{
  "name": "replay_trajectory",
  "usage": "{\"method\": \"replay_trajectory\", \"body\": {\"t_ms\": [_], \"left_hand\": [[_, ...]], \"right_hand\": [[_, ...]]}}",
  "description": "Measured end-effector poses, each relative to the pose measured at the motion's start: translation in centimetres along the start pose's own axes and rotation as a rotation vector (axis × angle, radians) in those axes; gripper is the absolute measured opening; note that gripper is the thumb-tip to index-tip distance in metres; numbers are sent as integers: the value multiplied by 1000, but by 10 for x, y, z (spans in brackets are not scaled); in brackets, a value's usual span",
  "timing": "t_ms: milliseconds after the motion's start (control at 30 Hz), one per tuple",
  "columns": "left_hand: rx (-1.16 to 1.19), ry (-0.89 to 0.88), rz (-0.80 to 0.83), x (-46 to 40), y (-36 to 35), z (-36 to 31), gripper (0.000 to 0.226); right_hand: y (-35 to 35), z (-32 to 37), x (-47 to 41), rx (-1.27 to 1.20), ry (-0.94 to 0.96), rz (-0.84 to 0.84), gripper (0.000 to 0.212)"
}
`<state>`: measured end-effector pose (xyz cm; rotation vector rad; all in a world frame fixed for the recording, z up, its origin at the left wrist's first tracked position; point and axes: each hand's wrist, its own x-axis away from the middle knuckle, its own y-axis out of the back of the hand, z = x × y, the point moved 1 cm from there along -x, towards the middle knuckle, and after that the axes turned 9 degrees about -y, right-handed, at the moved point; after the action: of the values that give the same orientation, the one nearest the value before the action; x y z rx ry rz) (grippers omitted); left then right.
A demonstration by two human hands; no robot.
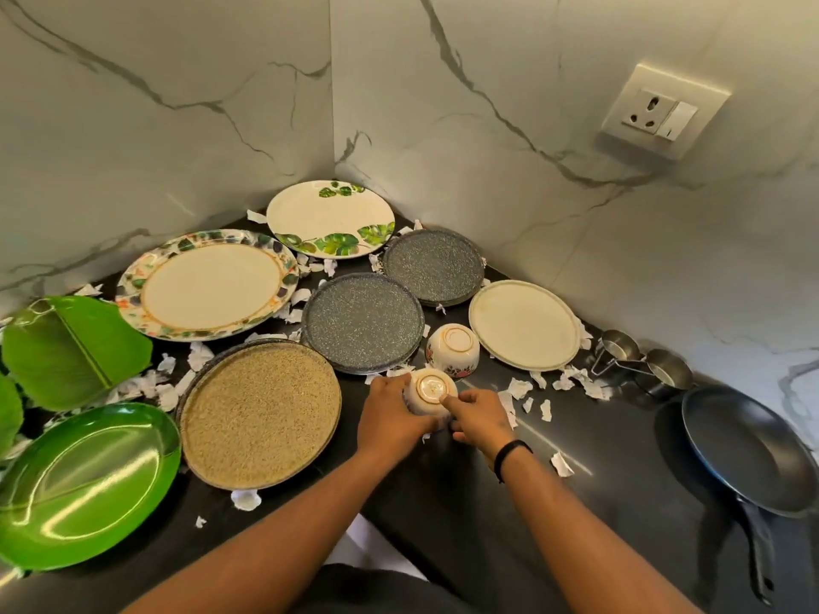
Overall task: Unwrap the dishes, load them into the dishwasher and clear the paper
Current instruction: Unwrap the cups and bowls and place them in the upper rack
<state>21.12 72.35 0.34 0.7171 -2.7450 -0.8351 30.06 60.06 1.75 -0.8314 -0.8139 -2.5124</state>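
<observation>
Left hand cups the upturned bowl on the bench, fingers curled round its side; right hand pinches at its far side, forefinger on the base. Looks like unwrapping, nearly done. Next: peel off the paper scraps just beyond the right hand. Any wrap under the hands is hidden; no dishwasher in view.

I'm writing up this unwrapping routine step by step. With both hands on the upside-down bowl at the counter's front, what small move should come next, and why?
Probably lift the small bowl clear of the counter. The left hand grips its side, the right hand has a finger on its base, and it already looks bare, with only torn paper scraps lying around.
</observation>
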Motion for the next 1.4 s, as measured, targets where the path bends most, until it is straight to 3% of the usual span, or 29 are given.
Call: {"method": "replay_trajectory", "body": {"t_ms": [133, 333, 533, 767, 967, 1167, 1400], "left_hand": [[-113, -45, 64, 3, 0, 6, 97], [-37, -102, -42, 1, 4, 6, 80], [28, -108, -104, 10, 3, 8, 83], [135, -269, -221, 2, 11, -28, 79], [333, -401, -115, -19, 20, -62, 70], [563, -297, -31, -28, 0, -76, 51], [610, -250, 233, -14, -50, -112, 49]], "right_hand": [[-4, 1, -3, 57, -7, -45, 12], [-3, 6, 1, 125, 20, -57, 21], [2, 6, 11, -38, 108, -177, 1], [8, 18, 18, -434, 134, -201, 35], [17, 32, 33, -790, 161, -113, 49], [48, 22, 48, -720, 205, -190, 69], [98, -33, 81, -761, 220, -367, 60]]}}
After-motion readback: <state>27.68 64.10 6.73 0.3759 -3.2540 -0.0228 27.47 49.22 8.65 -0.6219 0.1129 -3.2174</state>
